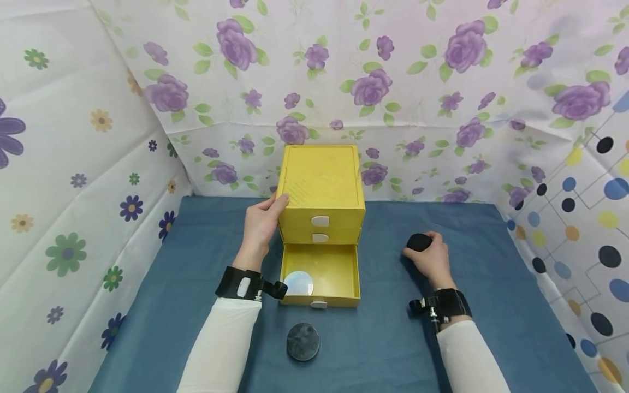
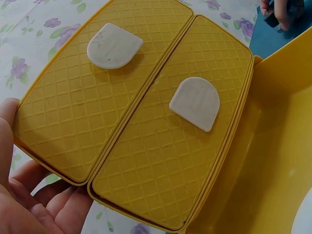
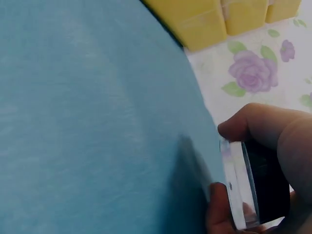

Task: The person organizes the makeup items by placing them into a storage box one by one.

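Observation:
A yellow three-drawer cabinet [image 1: 321, 180] stands at the back middle, its bottom drawer [image 1: 339, 267] pulled out. A shiny pale round disc [image 1: 298, 283] lies in that drawer's front left corner. My left hand [image 1: 262, 224] holds the cabinet's left side near the front top edge; in the left wrist view, thumb and curled fingers [image 2: 63, 204] sit along that side. To the right of the cabinet, my right hand [image 1: 432, 259] pinches a small round black container [image 1: 419, 242]. The right wrist view shows its clear, glossy edge [image 3: 239, 185] between thumb and fingers.
A dark round container [image 1: 303, 342] with a marbled top rests on the blue cloth [image 1: 383, 344] in front of the open drawer. White drawer pulls [image 1: 320, 221] stick out from the cabinet front. Flowered sheets [image 1: 417, 82] hang behind and at the left; a dotted sheet hangs at the right.

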`<state>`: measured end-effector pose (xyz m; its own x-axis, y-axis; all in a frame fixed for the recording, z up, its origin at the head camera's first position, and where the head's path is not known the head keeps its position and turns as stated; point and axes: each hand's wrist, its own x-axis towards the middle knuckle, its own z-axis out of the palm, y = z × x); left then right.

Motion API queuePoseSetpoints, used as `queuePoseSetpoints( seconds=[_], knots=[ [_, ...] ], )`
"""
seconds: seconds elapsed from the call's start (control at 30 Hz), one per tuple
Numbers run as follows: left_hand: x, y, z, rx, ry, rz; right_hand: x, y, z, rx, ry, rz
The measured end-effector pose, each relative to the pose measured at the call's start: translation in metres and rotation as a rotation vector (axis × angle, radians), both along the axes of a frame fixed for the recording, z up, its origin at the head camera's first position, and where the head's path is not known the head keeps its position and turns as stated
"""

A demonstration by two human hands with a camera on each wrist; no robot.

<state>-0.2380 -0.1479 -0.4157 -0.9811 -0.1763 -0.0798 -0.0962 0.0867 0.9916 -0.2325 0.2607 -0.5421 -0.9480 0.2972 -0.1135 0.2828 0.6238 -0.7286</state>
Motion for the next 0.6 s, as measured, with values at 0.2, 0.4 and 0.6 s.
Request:
queuePoseSetpoints(
  seconds=[0.2,0.4,0.6],
  knots=[
    [-0.001,-0.001,-0.002,0.001,0.004,-0.004,0.004,-0.002,-0.004,0.007,0.011,-0.004],
    [-0.001,-0.002,-0.002,0.005,0.013,-0.001,0.008,-0.007,-0.005,-0.004,0.027,0.026],
    [-0.001,-0.001,-0.002,0.005,0.022,0.004,0.015,-0.017,-0.007,-0.008,0.065,0.071]
  ],
)
